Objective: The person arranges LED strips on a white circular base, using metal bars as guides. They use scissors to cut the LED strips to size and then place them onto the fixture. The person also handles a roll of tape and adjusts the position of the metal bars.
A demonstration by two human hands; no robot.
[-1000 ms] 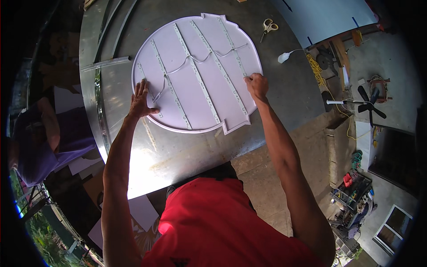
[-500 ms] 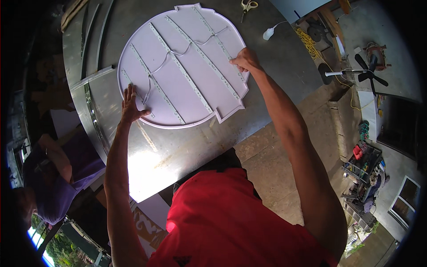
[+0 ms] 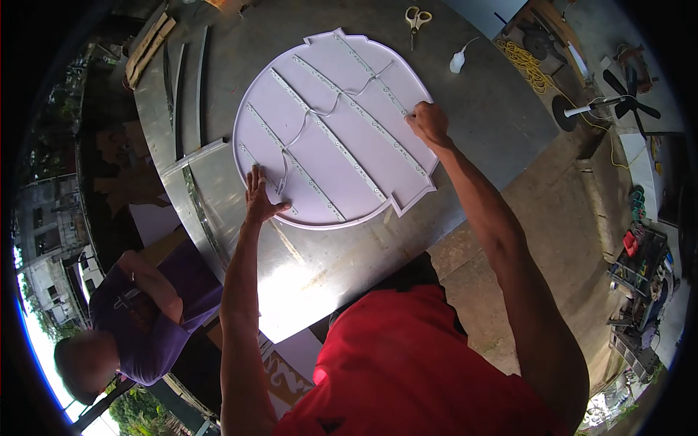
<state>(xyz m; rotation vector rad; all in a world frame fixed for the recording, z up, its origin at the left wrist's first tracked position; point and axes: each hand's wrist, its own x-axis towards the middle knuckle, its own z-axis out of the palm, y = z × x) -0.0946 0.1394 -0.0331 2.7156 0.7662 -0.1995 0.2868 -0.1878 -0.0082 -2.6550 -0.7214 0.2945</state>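
Observation:
A round, pale lilac sign tray (image 3: 291, 174) with a raised rim and stepped corners lies on the metal table. Several LED strips (image 3: 331, 135) run slantwise across it, linked by a thin white wire (image 3: 297, 135). My left hand (image 3: 259, 198) rests with spread fingers over the tray's near left rim, beside the shortest strip. At the right rim my right hand (image 3: 429, 125) is closed, its curled fingers against the rightmost strip. Whatever those fingers may hold is hidden.
Scissors (image 3: 415, 22) and a small white bottle (image 3: 457, 61) lie beyond the tray. Metal strips (image 3: 202, 87) and wood pieces (image 3: 150, 51) are on the table's left side. A person in purple (image 3: 149, 320) stands at the left. A fan (image 3: 630, 98) is at the right.
The whole view has shifted, so the tray and table appear farther right and slightly lower. More of the person at left shows. Both hands keep nearly the same places on the tray.

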